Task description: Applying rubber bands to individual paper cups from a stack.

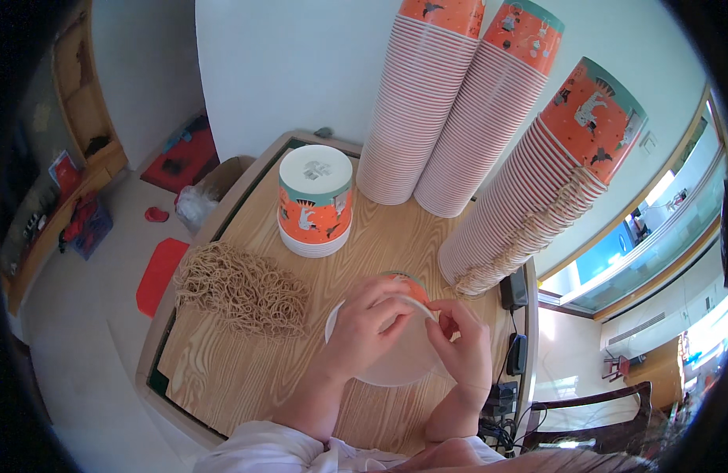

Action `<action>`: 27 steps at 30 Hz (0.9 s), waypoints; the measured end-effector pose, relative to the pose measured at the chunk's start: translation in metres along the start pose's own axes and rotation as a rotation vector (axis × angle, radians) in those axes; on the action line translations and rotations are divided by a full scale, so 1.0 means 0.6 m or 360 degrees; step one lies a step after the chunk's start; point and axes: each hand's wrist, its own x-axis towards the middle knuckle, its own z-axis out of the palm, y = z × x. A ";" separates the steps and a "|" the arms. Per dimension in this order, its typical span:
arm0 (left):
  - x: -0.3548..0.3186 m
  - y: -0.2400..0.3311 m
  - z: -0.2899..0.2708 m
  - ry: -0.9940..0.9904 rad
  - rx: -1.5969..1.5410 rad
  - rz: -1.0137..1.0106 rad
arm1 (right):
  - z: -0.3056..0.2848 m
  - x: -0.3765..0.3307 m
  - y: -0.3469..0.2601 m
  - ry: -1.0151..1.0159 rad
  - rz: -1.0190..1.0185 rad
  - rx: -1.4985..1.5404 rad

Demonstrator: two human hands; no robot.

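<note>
In front of me a paper bucket (391, 366) is tipped so its white inside shows; a bit of its orange and green outer side appears past my fingers. My left hand (372, 323) is closed over its rim, fingers curled. At the rim's right side my right hand (461, 339) makes a pinch with thumb and fingertips; whatever is between them is too small to make out. To the left lies a tangled heap of brown twine (242, 290). Behind it, a short stack of upside-down orange and green buckets (315, 201) shows a white base on top.
Tall bucket stacks stand at the back: a left one (415, 102), a middle one (490, 118) and a right one (529, 181) with twine loops along its side. Black power adapters (513, 292) and cables line the right edge of the wooden table (214, 378). A chair (592, 414) stands right.
</note>
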 end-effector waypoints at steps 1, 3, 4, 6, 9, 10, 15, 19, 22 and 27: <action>0.002 0.008 0.001 0.0086 -0.0022 -0.0052 | 0.002 0.000 -0.001 0.0002 -0.0002 -0.0001; 0.001 0.014 0.002 0.0193 0.0010 -0.0104 | 0.006 0.001 -0.004 0.0114 0.0293 0.0162; -0.001 0.015 0.004 0.0299 0.0041 -0.0159 | 0.007 0.002 -0.005 0.0114 0.0291 0.0159; -0.014 0.014 0.014 0.0249 -0.0091 -0.0309 | 0.008 0.003 -0.010 0.0168 0.0277 0.0246; -0.016 0.023 0.020 0.0188 -0.0169 -0.0488 | 0.014 0.003 -0.011 0.0168 0.0243 0.0288; -0.014 0.027 0.021 0.0174 -0.0117 -0.0511 | 0.015 0.003 -0.012 0.0149 0.0237 0.0290; -0.014 0.018 0.025 0.0212 -0.0003 -0.0408 | 0.018 0.001 -0.008 0.0145 0.0220 0.0343; -0.013 0.021 0.022 0.0212 -0.0018 -0.0364 | 0.017 0.003 -0.015 0.0101 0.0187 0.0322; -0.013 0.019 0.022 0.0221 -0.0022 -0.0372 | 0.019 0.003 -0.014 0.0041 0.0196 0.0319; -0.013 0.015 0.024 0.0218 -0.0011 -0.0381 | 0.020 0.002 -0.013 0.0043 0.0230 0.0346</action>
